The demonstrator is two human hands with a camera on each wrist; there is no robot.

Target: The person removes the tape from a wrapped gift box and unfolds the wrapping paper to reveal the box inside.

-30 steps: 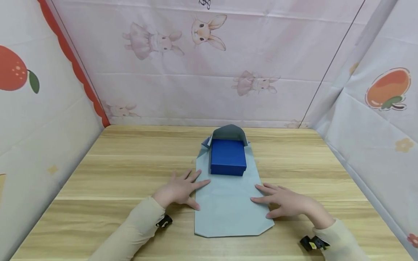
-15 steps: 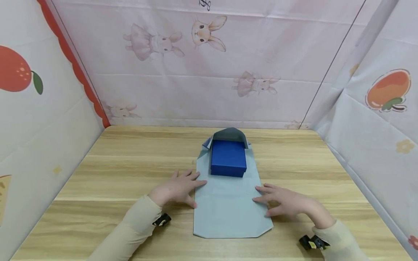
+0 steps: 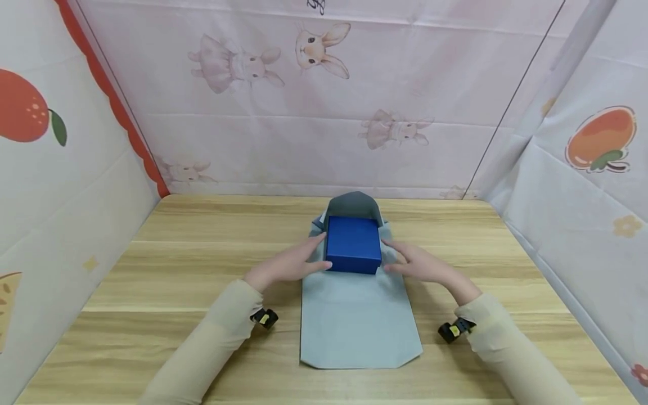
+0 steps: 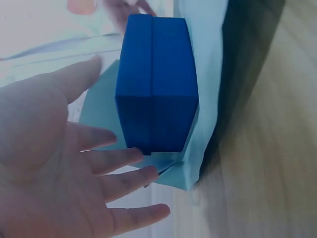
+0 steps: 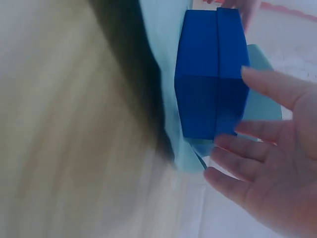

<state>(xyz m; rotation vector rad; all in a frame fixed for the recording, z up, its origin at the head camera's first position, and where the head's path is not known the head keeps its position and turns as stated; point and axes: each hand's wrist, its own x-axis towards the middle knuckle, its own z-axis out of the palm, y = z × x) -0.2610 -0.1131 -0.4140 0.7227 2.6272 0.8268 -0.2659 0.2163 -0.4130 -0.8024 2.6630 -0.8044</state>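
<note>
A blue lidded box (image 3: 353, 239) rests on a long sheet of light blue-green paper (image 3: 354, 320). Behind the box the paper's far end stands up as a folded flap (image 3: 354, 205). My left hand (image 3: 291, 261) is beside the box's left side, thumb near its front corner, fingers extended. On the other side my right hand (image 3: 420, 263) is spread close to the box's right side. Both wrist views show straight, separated fingers on the left hand (image 4: 74, 148) and the right hand (image 5: 277, 148), with the box (image 4: 158, 74) in front of them.
The wooden table (image 3: 212, 247) extends to both sides and in front of the paper. A pink rabbit-print cloth (image 3: 283, 135) hangs behind it, and white printed cloths (image 3: 572, 219) flank it. A small black camera (image 3: 265, 318) sits at the left wrist, another (image 3: 455, 331) at the right.
Both hands have left the paper's side edges and moved forward and inward to either side of the box. The upright flap looks slightly taller. The box stays in place.
</note>
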